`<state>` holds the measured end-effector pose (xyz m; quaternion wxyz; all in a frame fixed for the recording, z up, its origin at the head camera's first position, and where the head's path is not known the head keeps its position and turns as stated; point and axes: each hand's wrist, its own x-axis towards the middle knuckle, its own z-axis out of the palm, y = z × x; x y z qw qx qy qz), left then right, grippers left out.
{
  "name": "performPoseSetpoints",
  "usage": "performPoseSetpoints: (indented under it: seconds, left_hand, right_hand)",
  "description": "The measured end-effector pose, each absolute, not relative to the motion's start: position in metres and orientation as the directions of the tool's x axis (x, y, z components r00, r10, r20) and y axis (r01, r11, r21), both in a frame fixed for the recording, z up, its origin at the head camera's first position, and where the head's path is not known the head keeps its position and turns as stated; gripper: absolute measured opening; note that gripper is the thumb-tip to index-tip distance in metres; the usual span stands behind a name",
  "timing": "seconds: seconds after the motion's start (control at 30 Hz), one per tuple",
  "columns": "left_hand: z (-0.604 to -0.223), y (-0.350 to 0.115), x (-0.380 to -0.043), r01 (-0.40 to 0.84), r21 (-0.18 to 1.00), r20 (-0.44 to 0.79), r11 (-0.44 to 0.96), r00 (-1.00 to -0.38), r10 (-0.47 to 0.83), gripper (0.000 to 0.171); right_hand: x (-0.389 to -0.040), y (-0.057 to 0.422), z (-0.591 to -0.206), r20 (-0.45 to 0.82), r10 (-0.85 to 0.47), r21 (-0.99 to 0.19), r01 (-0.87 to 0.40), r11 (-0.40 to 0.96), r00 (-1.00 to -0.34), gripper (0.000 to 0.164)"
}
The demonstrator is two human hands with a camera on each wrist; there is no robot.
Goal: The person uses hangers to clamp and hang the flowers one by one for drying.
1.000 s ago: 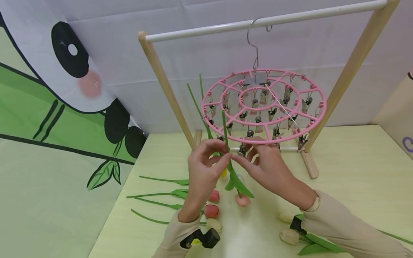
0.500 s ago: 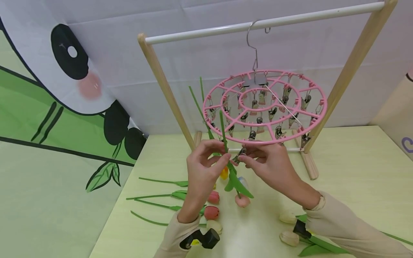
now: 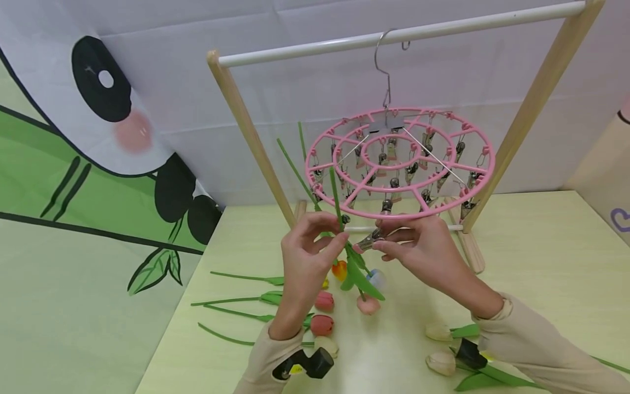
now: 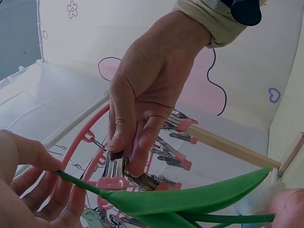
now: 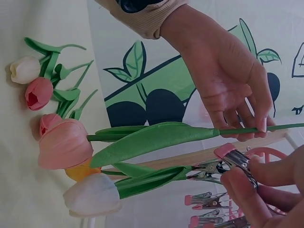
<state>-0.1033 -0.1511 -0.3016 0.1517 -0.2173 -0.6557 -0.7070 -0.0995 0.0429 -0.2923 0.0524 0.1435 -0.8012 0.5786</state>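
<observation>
My left hand pinches the green stem of a pink artificial tulip, its bloom pointing down and the stem's end rising past the front rim of a pink round clip hanger. Thumb and fingers of my right hand pinch a metal clip with pink tips. This clip is tilted toward the stem, its tips close beside it. Behind, a bluish-white tulip hangs head down with a clip at its stem, near an orange-yellow tulip.
The hanger hooks on the white bar of a wooden-legged rack. Several tulips lie at left on the table, among them a red tulip. Pale tulips lie beneath the right sleeve.
My right hand has moved slightly right and swung the clip from hanging upright to tilted toward the stem. The left hand keeps its pinch on the tulip, nearly still.
</observation>
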Motion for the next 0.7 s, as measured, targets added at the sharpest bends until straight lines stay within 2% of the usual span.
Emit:
performPoseSetpoints:
  seconds: [0.23,0.7]
  left_hand:
    - [-0.3001,-0.1518,-0.1038,0.500,0.859,0.508,-0.108,-0.858,0.070,0.024]
    - [-0.3005,-0.1494,-0.1084,0.505,0.856,0.512,-0.106,-0.858,0.045,0.024]
  right_hand:
    - [-0.1030,0.0480,-0.2961,0.249,-0.198,-0.933,-0.289,0.212,-0.948,0.021]
    - [-0.0998,0.0531,-0.2954,0.337,-0.207,-0.901,-0.378,0.212,-0.918,0.014]
